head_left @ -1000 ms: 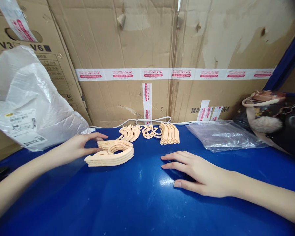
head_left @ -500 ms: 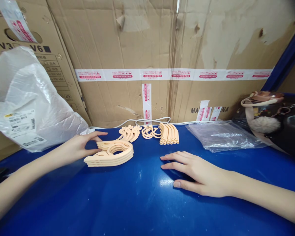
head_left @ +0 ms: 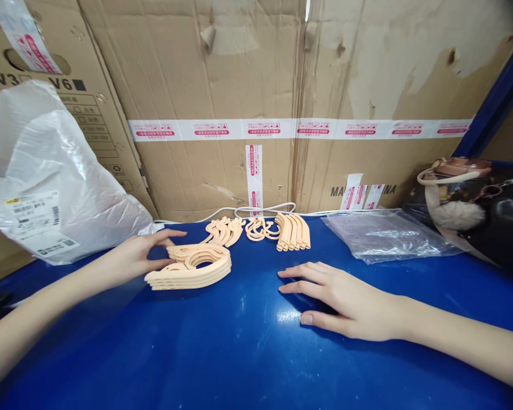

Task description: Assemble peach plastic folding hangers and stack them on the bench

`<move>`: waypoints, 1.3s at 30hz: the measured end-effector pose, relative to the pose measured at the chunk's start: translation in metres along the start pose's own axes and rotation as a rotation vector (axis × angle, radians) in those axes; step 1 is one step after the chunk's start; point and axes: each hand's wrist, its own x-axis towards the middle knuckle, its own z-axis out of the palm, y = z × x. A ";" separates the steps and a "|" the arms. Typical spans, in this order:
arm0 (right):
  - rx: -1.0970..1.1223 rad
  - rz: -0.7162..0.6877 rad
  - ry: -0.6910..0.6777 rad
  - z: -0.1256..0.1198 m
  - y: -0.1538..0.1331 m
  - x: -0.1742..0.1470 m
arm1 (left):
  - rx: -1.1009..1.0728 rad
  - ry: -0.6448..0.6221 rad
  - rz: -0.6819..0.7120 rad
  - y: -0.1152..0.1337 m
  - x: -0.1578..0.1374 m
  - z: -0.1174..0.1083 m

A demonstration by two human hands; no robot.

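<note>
A neat stack of cream plastic folding hangers [head_left: 190, 276] lies on the blue table [head_left: 222, 353], left of the middle. My left hand [head_left: 147, 253] is at the stack's left end, thumb and fingers apart; the thumb appears to touch the stack, though whether it presses is unclear. Over the tabletop to the right, my right hand [head_left: 337, 299] rests palm down with its fingers spread, holding nothing. Farther back lie loose cream parts: curved pieces [head_left: 226, 231], hook-shaped pieces [head_left: 256, 229] and a row of curved arms [head_left: 293, 232].
Large cardboard boxes [head_left: 214, 171] stand along the back edge, with a white cable [head_left: 273, 206] at their foot. A white plastic mailer bag [head_left: 55, 171] leans at the left. Clear plastic bags [head_left: 389, 233] lie at the back right, beside a dark bag [head_left: 500, 216] and a bottle [head_left: 461, 168].
</note>
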 end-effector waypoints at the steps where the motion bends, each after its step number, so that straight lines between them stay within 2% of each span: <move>1: -0.001 0.000 0.001 0.000 0.000 0.000 | -0.001 0.002 0.000 0.000 0.000 0.000; 39: 0.008 -0.010 0.008 0.000 -0.001 0.000 | -0.008 -0.051 -0.011 0.007 -0.002 -0.010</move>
